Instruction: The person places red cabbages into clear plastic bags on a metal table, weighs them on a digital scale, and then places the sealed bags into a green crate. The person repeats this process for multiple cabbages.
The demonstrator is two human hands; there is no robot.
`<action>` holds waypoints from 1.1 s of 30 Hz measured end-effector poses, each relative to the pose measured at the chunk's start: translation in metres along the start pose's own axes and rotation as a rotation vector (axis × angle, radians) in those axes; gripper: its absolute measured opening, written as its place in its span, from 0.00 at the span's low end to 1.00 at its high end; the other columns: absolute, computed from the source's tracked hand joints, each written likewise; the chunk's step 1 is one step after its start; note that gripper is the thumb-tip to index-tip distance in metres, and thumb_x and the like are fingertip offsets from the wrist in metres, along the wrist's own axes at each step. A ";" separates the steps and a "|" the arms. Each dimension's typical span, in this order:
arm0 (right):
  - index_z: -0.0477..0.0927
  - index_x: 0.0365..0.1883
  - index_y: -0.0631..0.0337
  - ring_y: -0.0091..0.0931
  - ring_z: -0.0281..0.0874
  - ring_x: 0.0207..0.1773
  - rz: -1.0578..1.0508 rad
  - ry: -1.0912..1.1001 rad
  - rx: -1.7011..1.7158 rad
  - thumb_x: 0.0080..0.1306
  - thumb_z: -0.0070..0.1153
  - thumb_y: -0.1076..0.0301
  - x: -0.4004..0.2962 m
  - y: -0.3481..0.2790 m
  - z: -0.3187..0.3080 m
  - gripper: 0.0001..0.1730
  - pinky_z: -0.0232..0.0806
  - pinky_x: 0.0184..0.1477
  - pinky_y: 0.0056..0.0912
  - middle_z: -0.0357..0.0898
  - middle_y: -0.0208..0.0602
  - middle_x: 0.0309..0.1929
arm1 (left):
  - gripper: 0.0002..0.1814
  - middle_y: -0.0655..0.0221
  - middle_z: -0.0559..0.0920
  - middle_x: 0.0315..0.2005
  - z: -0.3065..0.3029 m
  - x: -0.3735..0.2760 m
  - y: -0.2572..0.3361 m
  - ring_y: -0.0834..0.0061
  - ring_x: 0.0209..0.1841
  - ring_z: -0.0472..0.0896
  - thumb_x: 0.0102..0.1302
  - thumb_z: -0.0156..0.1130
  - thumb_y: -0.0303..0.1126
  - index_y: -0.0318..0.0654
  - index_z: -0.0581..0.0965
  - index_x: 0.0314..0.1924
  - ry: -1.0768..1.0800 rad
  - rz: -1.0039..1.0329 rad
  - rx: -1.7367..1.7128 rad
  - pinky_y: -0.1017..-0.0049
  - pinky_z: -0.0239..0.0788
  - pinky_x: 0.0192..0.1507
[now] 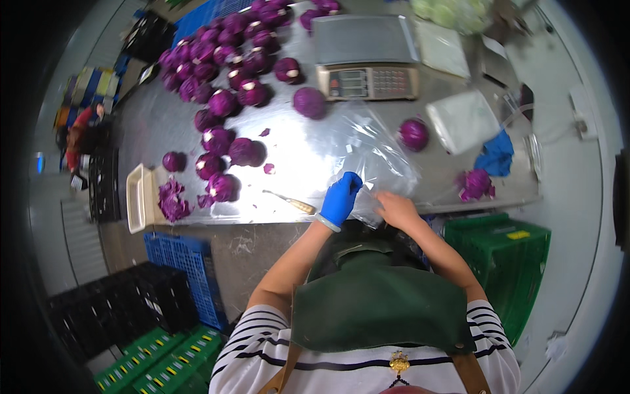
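My left hand, in a blue glove, pinches part of a clear plastic bag near the front edge of the metal table. My bare right hand is at the bag's near right side; whether its fingers grip the film is unclear. Left of my gloved hand lies a knife with a light handle. A red cabbage sits just beyond the bag to the right, another by the digital scale. Many more red cabbages cover the table's left part.
A cream plastic tray and loose purple leaves lie at the left end. Stacked plastic sheets, a blue glove and a leafy cabbage lie right. Green crates stand below; a person is far left.
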State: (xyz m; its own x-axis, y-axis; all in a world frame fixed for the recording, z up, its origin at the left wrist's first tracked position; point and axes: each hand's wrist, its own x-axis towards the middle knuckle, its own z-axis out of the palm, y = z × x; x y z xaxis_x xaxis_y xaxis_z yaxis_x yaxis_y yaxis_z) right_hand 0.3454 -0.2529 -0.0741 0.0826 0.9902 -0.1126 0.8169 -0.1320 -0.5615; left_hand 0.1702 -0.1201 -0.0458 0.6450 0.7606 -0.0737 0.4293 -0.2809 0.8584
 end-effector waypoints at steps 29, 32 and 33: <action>0.80 0.53 0.43 0.39 0.74 0.59 -1.189 -0.290 -0.605 0.63 0.61 0.59 0.343 -0.373 0.244 0.18 0.67 0.56 0.48 0.70 0.42 0.63 | 0.26 0.59 0.71 0.70 -0.023 -0.041 -0.172 0.58 0.71 0.68 0.77 0.54 0.42 0.41 0.69 0.70 0.071 0.104 -0.045 0.59 0.58 0.71; 0.77 0.59 0.43 0.43 0.72 0.62 -0.986 -0.462 -0.357 0.46 0.76 0.60 0.327 -0.357 0.182 0.39 0.66 0.59 0.50 0.68 0.49 0.65 | 0.22 0.56 0.77 0.64 -0.029 -0.025 -0.159 0.53 0.66 0.73 0.74 0.58 0.38 0.39 0.75 0.64 0.118 0.098 0.077 0.57 0.63 0.68; 0.76 0.62 0.45 0.46 0.70 0.64 -0.926 -0.469 -0.253 0.45 0.77 0.60 0.324 -0.347 0.160 0.42 0.64 0.62 0.54 0.68 0.51 0.67 | 0.21 0.54 0.79 0.61 -0.031 -0.024 -0.150 0.51 0.64 0.75 0.72 0.59 0.37 0.39 0.77 0.62 0.130 0.078 0.114 0.56 0.65 0.67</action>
State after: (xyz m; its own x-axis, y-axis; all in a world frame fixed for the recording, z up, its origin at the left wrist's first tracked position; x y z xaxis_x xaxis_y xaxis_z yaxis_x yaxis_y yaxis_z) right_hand -0.0026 0.1061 -0.0466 -0.8149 0.5760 -0.0638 0.5477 0.7295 -0.4097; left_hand 0.0703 -0.0777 -0.1569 0.5955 0.8009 0.0632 0.4549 -0.4010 0.7952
